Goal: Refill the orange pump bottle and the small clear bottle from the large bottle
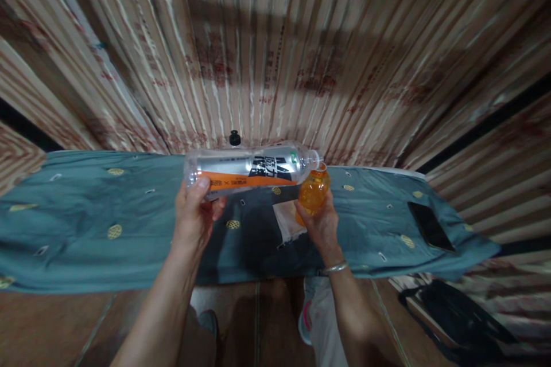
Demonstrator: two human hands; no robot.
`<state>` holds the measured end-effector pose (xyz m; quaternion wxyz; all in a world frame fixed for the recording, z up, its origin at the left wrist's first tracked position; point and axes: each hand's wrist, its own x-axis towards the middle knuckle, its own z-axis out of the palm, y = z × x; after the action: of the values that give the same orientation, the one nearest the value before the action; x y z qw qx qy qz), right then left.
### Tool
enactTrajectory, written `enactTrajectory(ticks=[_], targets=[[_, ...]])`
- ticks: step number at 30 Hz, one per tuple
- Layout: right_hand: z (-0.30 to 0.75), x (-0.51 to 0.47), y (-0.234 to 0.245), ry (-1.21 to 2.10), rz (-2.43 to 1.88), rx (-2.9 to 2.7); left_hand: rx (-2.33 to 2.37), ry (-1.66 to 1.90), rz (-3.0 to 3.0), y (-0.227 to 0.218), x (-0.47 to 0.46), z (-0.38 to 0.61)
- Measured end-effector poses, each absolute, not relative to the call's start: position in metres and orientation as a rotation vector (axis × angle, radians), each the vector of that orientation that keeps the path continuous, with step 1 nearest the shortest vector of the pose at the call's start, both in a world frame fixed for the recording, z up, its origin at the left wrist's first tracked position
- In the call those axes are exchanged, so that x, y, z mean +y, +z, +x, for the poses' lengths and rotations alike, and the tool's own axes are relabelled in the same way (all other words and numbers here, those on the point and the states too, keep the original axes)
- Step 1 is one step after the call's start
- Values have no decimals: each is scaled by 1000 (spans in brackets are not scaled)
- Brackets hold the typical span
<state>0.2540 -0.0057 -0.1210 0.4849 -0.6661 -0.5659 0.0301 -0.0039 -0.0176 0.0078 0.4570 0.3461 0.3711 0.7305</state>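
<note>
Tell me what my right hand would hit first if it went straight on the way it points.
Probably the large silver bottle, near its neck, met by the small orange bottle in your right hand, though depth is unclear.

My right hand (322, 223) hides the lower part of the small orange bottle (313, 189), and together they cover some of the pale cloth (286, 219). The smallest print on the large bottle (253, 169) is too fine for me to read, the red marks on the pleated curtain (258, 63) blur, and the lower edge cuts off my forearms (157, 298).
</note>
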Motion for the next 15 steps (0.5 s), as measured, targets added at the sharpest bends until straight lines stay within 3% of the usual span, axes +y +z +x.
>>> enactTrajectory(ticks=[15], targets=[[254,-6,-119,95,-1617,-1368,906,1780,841,7,-17,-4]])
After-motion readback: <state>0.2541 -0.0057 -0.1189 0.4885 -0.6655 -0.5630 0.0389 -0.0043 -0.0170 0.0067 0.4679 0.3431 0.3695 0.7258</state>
